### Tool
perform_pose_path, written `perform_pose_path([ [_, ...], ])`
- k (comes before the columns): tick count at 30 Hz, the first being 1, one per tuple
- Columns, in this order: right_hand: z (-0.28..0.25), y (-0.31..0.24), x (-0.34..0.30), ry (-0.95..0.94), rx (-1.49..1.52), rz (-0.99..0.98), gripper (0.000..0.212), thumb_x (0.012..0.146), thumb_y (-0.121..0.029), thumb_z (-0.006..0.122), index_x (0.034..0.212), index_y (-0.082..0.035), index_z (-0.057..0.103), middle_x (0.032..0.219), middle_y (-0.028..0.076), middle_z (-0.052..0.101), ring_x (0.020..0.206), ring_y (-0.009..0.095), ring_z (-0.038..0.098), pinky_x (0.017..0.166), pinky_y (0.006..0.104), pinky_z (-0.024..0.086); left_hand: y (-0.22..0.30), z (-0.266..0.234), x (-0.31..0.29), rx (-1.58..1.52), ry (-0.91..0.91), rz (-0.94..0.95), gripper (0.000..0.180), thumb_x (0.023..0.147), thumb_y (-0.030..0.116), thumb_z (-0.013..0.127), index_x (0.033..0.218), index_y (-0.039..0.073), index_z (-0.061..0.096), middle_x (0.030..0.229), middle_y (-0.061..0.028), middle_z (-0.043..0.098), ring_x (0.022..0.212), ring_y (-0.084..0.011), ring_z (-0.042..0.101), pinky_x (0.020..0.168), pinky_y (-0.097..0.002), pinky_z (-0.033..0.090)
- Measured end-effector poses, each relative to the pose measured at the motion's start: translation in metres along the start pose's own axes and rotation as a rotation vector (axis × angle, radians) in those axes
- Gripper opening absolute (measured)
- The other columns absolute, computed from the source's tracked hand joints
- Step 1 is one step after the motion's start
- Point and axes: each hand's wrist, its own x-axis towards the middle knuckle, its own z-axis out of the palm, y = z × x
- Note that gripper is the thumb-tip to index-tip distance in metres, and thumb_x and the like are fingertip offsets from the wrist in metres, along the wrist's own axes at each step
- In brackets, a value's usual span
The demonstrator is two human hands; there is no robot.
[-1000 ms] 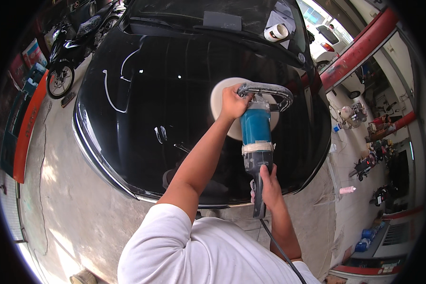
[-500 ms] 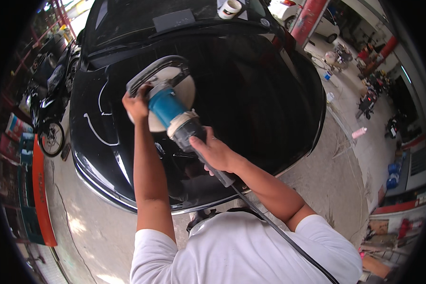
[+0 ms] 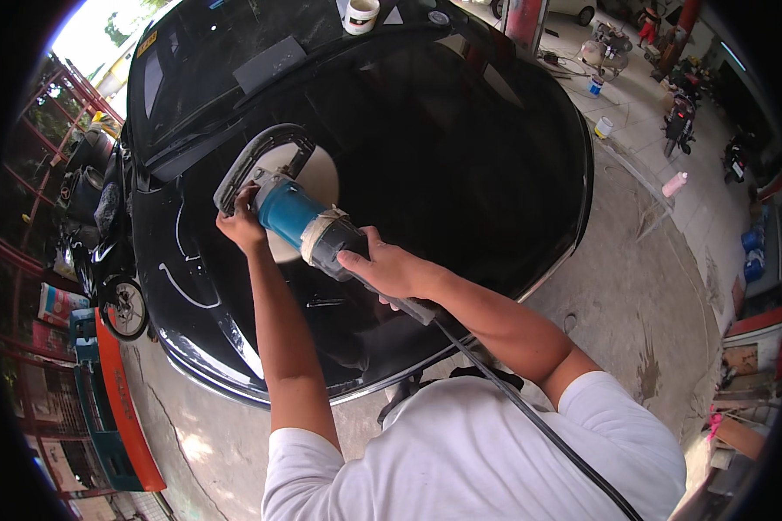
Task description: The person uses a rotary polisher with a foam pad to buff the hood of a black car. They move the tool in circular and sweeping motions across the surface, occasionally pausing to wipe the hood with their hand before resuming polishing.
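Nearest, a black cord (image 3: 530, 412) is trailed from the tail of a polisher (image 3: 288, 211). Its rear handle (image 3: 419, 310) is clasped by the right hand (image 3: 389, 269); ahead and to the left, the near end of its loop handle (image 3: 246, 159) is gripped by the left hand (image 3: 243, 227), some fingers being hidden. Just beyond the left grip, the pad (image 3: 320, 182) is laid over the hood (image 3: 443, 165) — flat, it seems, though whether it is spinning cannot be told. Buffing is judged to be in hand. Left of that grip, white streaks (image 3: 187, 297) are seen — a level sweep over them seems called for, with both holds kept firm. Farther ahead, beyond the pad, a tub (image 3: 361, 16) is seen; well to the right, a pink bottle (image 3: 673, 184).
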Motion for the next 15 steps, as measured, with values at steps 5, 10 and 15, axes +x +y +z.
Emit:
perform_pose_path([
  [5,-0.062,0.017,-0.002,0.139,0.122,0.034,0.096,0.102,-0.064,0.052,0.151,0.010,0.015,0.080,0.014,0.061,0.056,0.022,0.066,0.046,0.0352,0.056,-0.013,0.108,0.012,-0.109,-0.078,-0.104,0.016,0.088,0.001,0.066,0.087,-0.009,0.078,0.093,-0.0136,0.080,0.088,-0.0223,0.075,0.087,-0.0319,0.057],
  [10,-0.129,0.046,-0.031,0.289,0.241,0.056,0.084,0.101,-0.065,0.055,0.148,-0.001,0.025,0.087,0.016,0.060,0.057,0.021,0.065,0.045,0.0357,0.056,-0.017,0.235,-0.008,-0.142,-0.222,-0.144,0.022,0.087,0.005,0.061,0.085,-0.007,0.079,0.094,-0.0159,0.080,0.091,-0.0237,0.076,0.089,-0.0329,0.057],
  [15,-0.161,0.084,-0.085,0.520,0.365,0.140,0.067,0.103,-0.062,0.056,0.142,-0.013,0.032,0.080,0.011,0.057,0.051,0.018,0.058,0.043,0.0347,0.052,-0.006,0.348,-0.067,-0.165,-0.362,-0.191,0.020,0.084,0.019,0.077,0.086,-0.001,0.081,0.082,-0.0117,0.080,0.073,-0.0187,0.073,0.073,-0.0322,0.056],
])
